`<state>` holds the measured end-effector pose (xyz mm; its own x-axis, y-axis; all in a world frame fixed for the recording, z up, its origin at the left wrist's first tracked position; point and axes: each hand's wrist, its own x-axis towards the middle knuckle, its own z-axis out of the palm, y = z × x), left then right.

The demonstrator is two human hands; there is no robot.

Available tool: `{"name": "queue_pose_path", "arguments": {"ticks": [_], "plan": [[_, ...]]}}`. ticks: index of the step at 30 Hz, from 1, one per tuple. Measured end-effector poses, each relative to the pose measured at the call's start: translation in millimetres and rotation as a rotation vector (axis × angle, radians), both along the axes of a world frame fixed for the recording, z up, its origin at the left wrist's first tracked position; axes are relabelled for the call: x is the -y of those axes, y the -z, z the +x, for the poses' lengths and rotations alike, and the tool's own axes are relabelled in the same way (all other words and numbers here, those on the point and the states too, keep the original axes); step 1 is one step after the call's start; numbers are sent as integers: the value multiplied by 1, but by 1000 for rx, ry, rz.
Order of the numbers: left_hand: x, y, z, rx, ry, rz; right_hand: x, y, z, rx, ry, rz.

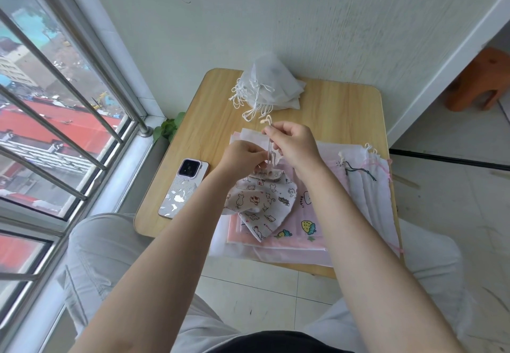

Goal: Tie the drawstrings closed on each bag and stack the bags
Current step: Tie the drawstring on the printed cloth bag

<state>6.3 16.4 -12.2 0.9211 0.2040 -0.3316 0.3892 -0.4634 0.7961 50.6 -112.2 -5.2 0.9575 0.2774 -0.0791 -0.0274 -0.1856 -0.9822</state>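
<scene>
Head view is showing the left hand [242, 156] pinching the gathered neck of the cat-print bag [262, 201], which is hanging just below both hands, while the right hand [292, 143] is pulling its drawstring [268, 143] upward between curled fingers. Slack or a slipping pinch could be letting the knot loosen. Whether anything is inside, I cannot tell. Beyond the hands, tied white bags [270, 87] are lying heaped.

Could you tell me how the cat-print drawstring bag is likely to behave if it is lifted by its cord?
Probably floppy: the cat-print bag already sags in folds below its cinched neck. It looks flat, so likely empty and light. The cord, pinched by the left hand and right hand, should carry it, swinging loosely.
</scene>
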Motion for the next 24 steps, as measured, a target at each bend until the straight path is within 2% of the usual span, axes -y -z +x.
{"name": "queue_pose_path", "arguments": {"ticks": [4,7,10,13,16,24], "plan": [[2,-3,-2,-59,79,4,-3,-4,3,-47,-25,70],[4,-7,-6,-79,108,-75,-6,-4,4,-60,-29,59],[3,-6,-8,-63,162,4,-5,-2,5,-58,-34,63],[1,-2,-7,-29,101,-5,-2,2,8,-52,-8,42],[0,-2,-7,-34,55,-38,4,10,11,-79,17,-56],[-2,2,-8,6,-73,-143,14,17,3,-66,-157,-424]]}}
